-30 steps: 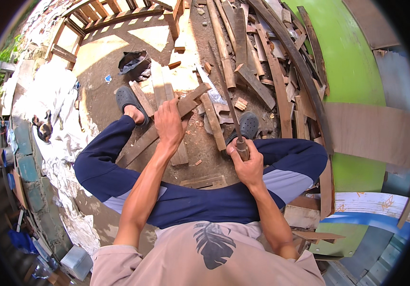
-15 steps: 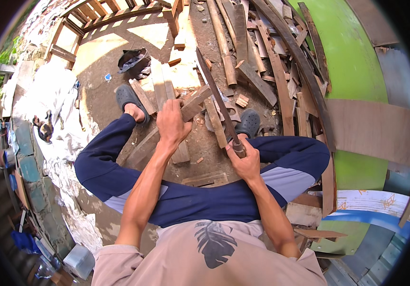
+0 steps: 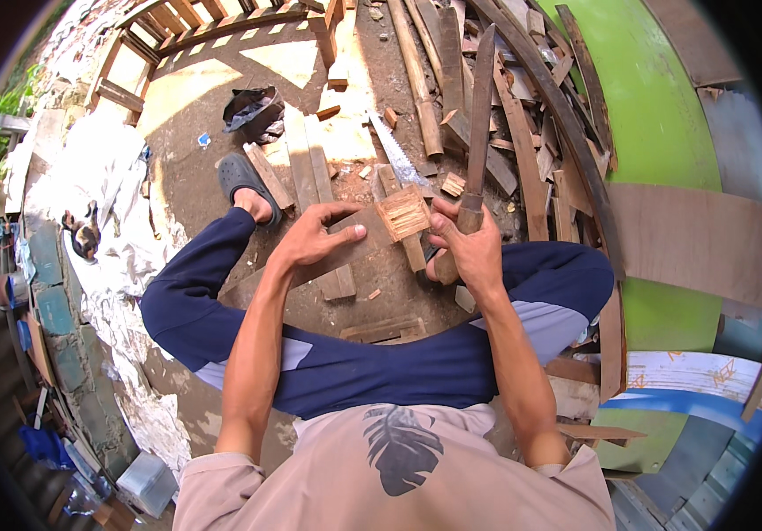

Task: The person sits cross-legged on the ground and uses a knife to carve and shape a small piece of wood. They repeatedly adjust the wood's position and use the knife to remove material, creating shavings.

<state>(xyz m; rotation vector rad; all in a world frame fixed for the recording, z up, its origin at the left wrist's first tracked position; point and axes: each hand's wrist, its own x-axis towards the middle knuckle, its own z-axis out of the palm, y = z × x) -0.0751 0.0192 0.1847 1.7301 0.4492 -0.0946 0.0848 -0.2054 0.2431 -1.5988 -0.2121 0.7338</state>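
Observation:
My left hand (image 3: 317, 237) is closed over a thick wooden beam (image 3: 359, 241), its thumb lying along the upper face. The beam slants up from lower left, and its pale, rough-cut end (image 3: 403, 212) tilts toward me, showing ridged grain. In my right hand (image 3: 477, 252) is the wooden handle of a machete (image 3: 481, 115); its long, dark blade points away from me. The fingertips of that hand come close to the cut end of the beam. Beneath the beam, a smaller wood piece (image 3: 415, 252) shows partly.
A handsaw (image 3: 394, 150) lies on the ground ahead. Planks (image 3: 301, 159) and wood chips surround it. Scrap timber (image 3: 514, 115) piles up along a green panel (image 3: 664, 106) on the right. A black bag (image 3: 254, 113) and white cloth (image 3: 115, 186) are on the left.
The machete blade has swung from leaning left to pointing away on the right. My left hand has moved slightly right and down, and the beam's cut end now faces me.

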